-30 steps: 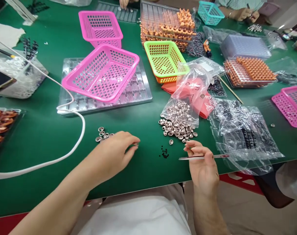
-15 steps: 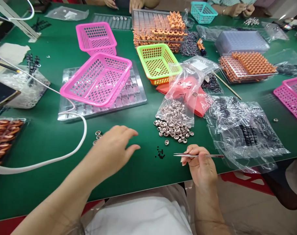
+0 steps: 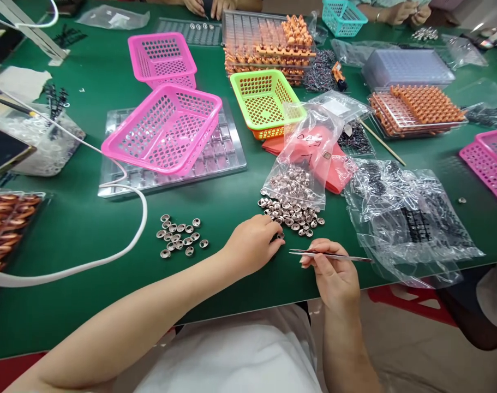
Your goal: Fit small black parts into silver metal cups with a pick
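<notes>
from the head camera, a heap of metal cups (image 3: 293, 210) sits on the green surface (image 3: 227, 204), partly inside a clear bag (image 3: 313, 136), and the person's two hands are close by it, apart from each other. the left hand (image 3: 252, 243) is at the heap's near left edge, its fingertips against a single cup (image 3: 280, 236); i can't tell whether they have closed on it. the right hand (image 3: 334, 270), nearer the person than the heap and a little to its right, is clamped on slim tweezers (image 3: 357, 258), tips pointing left. well to the left of the heap, a loose group of cups (image 3: 175, 238) lies spread out, with a white cable (image 3: 144, 218) farther left. a red sheet (image 3: 341, 174) lies under the bag, just beyond the heap, and a green basket (image 3: 264, 106) stands beyond that. off to the heap's right there's crinkled clear packaging (image 3: 415, 218) with black parts in it. a pink basket (image 3: 166, 131) rests on a clear tray (image 3: 234, 147), beyond the heap and to its left.
</notes>
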Action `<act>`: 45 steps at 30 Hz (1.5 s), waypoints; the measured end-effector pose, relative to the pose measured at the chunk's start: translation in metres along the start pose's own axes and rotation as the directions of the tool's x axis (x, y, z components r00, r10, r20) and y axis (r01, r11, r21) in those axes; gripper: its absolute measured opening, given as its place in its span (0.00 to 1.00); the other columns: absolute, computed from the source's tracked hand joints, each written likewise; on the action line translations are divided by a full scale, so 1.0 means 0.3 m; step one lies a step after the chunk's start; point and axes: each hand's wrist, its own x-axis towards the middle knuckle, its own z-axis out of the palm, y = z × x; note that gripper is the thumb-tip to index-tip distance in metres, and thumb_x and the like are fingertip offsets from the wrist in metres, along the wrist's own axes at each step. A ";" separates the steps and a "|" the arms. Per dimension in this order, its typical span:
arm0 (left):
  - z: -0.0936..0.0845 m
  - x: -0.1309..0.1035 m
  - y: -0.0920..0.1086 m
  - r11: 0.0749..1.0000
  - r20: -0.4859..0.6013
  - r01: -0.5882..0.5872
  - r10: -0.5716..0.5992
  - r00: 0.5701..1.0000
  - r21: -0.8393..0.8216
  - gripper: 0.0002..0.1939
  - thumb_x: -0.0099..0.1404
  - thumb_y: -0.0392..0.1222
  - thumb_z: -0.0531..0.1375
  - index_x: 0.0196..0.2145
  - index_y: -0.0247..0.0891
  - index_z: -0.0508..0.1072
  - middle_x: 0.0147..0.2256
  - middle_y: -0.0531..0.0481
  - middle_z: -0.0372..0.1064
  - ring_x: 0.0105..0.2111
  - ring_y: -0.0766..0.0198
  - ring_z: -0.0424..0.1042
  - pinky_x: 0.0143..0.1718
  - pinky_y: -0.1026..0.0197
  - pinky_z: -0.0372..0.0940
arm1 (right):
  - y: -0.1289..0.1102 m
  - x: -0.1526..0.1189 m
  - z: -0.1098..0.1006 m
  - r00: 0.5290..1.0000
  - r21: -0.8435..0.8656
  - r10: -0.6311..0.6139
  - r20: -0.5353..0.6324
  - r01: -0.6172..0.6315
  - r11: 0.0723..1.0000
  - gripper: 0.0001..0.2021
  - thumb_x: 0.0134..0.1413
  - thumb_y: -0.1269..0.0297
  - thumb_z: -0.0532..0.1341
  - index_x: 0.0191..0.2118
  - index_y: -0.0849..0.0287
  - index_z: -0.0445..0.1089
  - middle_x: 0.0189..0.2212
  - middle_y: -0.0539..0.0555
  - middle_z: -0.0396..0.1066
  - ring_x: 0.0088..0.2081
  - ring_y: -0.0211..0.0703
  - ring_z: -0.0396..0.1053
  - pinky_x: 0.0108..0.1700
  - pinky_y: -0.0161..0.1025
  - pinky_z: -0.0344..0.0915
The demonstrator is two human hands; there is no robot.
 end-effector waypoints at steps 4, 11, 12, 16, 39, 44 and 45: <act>-0.027 -0.054 -0.021 0.993 -0.092 -0.055 0.045 0.995 -0.108 0.05 0.66 0.34 0.61 0.39 0.36 0.77 0.38 0.46 0.79 0.39 0.56 0.76 0.40 0.56 0.70 | 0.005 -0.008 -0.018 1.000 -0.015 0.006 0.025 -0.006 1.000 0.04 0.62 0.65 0.63 0.41 0.56 0.74 0.39 0.52 0.69 0.32 0.37 0.77 0.35 0.37 0.78; -0.045 -0.175 -0.071 0.948 -0.175 -0.059 0.003 0.985 -0.312 0.09 0.69 0.34 0.57 0.43 0.37 0.76 0.38 0.47 0.79 0.38 0.61 0.77 0.38 0.61 0.71 | -0.007 -0.021 0.005 0.992 -0.136 -0.016 0.125 0.033 0.990 0.07 0.64 0.69 0.62 0.44 0.53 0.76 0.43 0.54 0.72 0.38 0.43 0.79 0.41 0.43 0.80; -0.037 -0.179 -0.077 0.940 -0.183 -0.068 0.006 0.983 -0.334 0.09 0.69 0.33 0.57 0.44 0.37 0.76 0.39 0.46 0.79 0.39 0.60 0.77 0.39 0.61 0.71 | -0.010 -0.022 0.014 0.988 -0.153 -0.020 0.150 0.043 0.987 0.08 0.64 0.69 0.62 0.44 0.52 0.77 0.44 0.54 0.73 0.39 0.43 0.79 0.41 0.43 0.80; -0.005 -0.174 -0.104 0.914 -0.199 -0.103 0.025 0.980 -0.393 0.10 0.70 0.33 0.57 0.46 0.36 0.76 0.39 0.45 0.78 0.40 0.60 0.75 0.41 0.60 0.71 | -0.023 -0.027 0.040 0.988 -0.363 0.054 0.144 0.002 0.932 0.09 0.61 0.67 0.64 0.46 0.51 0.76 0.44 0.54 0.78 0.42 0.46 0.79 0.44 0.43 0.80; -0.042 -0.162 -0.129 0.800 -0.114 0.072 -0.173 0.978 -0.596 0.06 0.67 0.36 0.60 0.40 0.36 0.76 0.34 0.51 0.77 0.30 0.68 0.73 0.34 0.66 0.70 | -0.044 -0.025 0.054 1.000 -0.562 -0.001 -0.027 -0.014 0.827 0.04 0.57 0.66 0.68 0.40 0.53 0.76 0.37 0.51 0.78 0.38 0.43 0.77 0.40 0.40 0.77; -0.035 -0.163 -0.129 0.814 -0.128 0.050 -0.151 0.980 -0.579 0.06 0.66 0.35 0.59 0.40 0.36 0.77 0.33 0.52 0.76 0.29 0.68 0.73 0.34 0.67 0.70 | -0.038 -0.043 0.044 1.000 -0.555 0.019 -0.001 -0.016 0.832 0.04 0.58 0.68 0.67 0.39 0.53 0.76 0.36 0.51 0.78 0.37 0.42 0.76 0.37 0.39 0.75; -0.034 -0.162 -0.128 0.816 -0.128 0.045 -0.144 0.981 -0.577 0.06 0.66 0.35 0.59 0.40 0.36 0.77 0.33 0.52 0.76 0.29 0.68 0.73 0.34 0.68 0.70 | -0.036 -0.043 0.045 1.000 -0.545 0.017 0.011 -0.009 0.839 0.04 0.58 0.69 0.67 0.39 0.53 0.75 0.36 0.51 0.77 0.37 0.42 0.76 0.37 0.39 0.74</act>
